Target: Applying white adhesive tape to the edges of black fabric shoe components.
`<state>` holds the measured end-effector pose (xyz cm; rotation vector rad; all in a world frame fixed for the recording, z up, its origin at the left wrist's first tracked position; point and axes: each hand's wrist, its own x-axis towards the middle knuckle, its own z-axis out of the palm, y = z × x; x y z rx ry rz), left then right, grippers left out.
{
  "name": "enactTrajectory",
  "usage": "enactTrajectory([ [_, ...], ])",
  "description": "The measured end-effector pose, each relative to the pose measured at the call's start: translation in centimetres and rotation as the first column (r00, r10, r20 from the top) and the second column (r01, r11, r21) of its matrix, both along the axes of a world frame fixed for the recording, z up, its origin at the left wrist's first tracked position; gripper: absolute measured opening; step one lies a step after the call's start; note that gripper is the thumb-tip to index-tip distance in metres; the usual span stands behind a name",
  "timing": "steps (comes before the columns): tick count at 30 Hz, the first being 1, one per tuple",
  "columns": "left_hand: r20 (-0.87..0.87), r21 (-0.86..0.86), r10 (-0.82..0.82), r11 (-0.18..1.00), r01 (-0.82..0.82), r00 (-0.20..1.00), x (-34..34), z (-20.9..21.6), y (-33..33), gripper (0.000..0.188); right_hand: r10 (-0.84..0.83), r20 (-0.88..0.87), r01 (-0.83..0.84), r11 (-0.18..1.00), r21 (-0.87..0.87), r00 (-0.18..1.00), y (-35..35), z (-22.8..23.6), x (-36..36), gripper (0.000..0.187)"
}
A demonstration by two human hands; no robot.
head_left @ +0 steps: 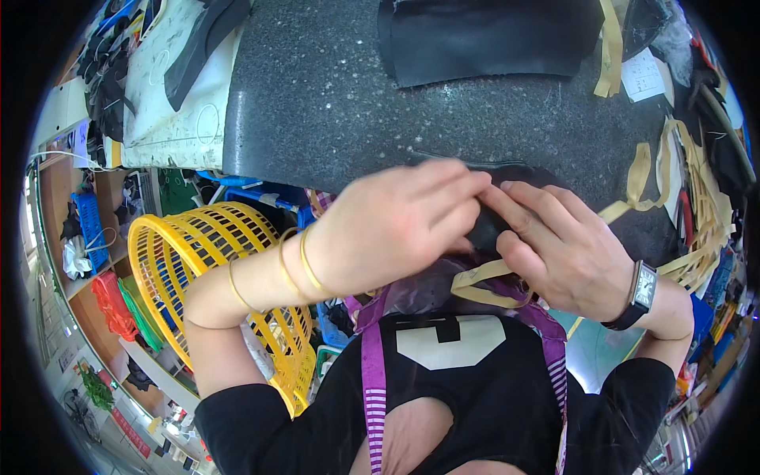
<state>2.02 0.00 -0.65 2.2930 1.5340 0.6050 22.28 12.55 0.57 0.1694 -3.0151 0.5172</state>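
My left hand [408, 214], slightly blurred, reaches in with its fingers bent and pressed together over the front edge of the work surface. Its fingertips meet those of my right hand [562, 245] on a small dark piece of sheet material [491, 226], which both hands largely cover. My right hand's fingers bend down onto that piece. A tan strip of tape [471, 286] loops out below my right hand; how it passes under the palm is hidden. Farther back on the surface lies a larger black leather-like sheet [491, 39].
The dark speckled work surface [317, 103] spans the front. More tan strips [704, 206] hang in a bundle at right, near a white paper label [643, 77]. A yellow plastic basket [158, 237] stands beside my left arm. A black cut piece [198, 55] lies at far left.
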Motion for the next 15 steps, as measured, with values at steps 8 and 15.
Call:
enactTrajectory([
  [8, 0.103, -0.258, 0.013, 0.966, 0.014, 0.995, -2.2, 1.0, 0.8, 0.02, -0.145, -0.013, 0.112, 0.812, -0.573, 0.989, 2.2, -1.3, 0.2, 0.035],
  [15, -0.002, -0.027, -0.011, 1.0, 0.011, 1.0, -0.1, -0.5, -0.7, 0.036, -0.085, 0.05, 0.099, 0.872, -0.48, 0.995, 2.4, -1.0, 0.0, 0.04],
])
